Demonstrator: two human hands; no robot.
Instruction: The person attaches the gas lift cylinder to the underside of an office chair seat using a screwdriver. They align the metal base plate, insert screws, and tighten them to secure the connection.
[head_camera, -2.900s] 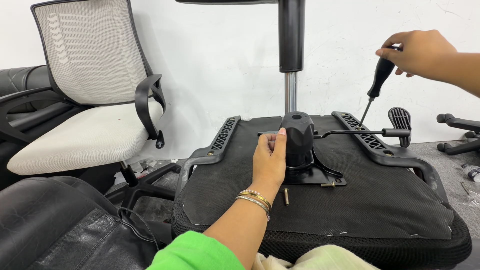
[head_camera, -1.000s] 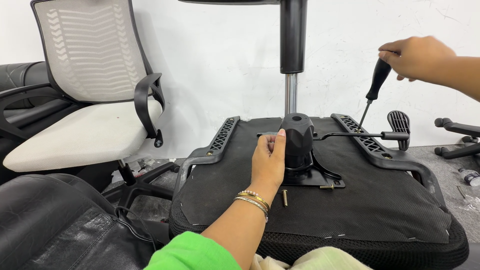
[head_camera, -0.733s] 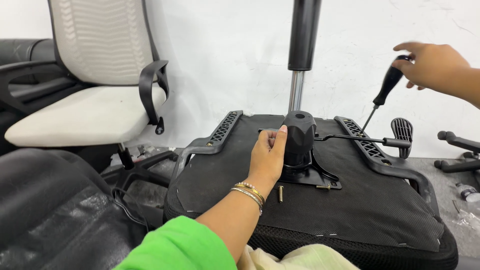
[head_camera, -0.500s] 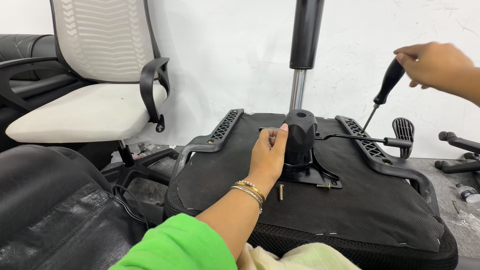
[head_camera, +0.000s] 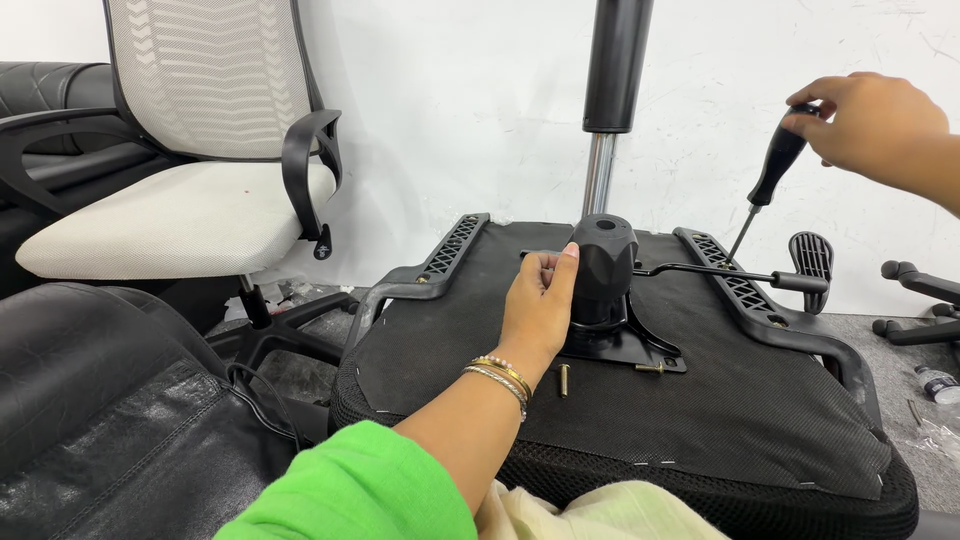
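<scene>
An upturned black chair seat (head_camera: 700, 420) lies in front of me, underside up. My left hand (head_camera: 538, 305) rests on the left side of the black mechanism (head_camera: 603, 268) bolted at its middle, fingers wrapped against it. My right hand (head_camera: 872, 120) grips the top of a black-handled screwdriver (head_camera: 775, 172), whose tip points down into the right arm bracket (head_camera: 745, 288). A brass bolt (head_camera: 564, 379) lies loose on the fabric near my left wrist, and another bolt (head_camera: 650, 368) lies by the plate's front edge. A lever with a black paddle (head_camera: 812, 257) sticks out to the right.
A white mesh office chair (head_camera: 190, 170) stands at the left. Black leather cushions (head_camera: 110, 420) fill the lower left. A black and chrome gas column (head_camera: 608, 110) rises behind the seat against the white wall. Chair base legs (head_camera: 915, 300) and a plastic bottle (head_camera: 940, 382) lie at the right.
My view shifted to the left and steadied, so the seat sits slightly lower and further right. My right hand has kept working the screwdriver at the right bracket. The left hand has stayed on the mechanism.
</scene>
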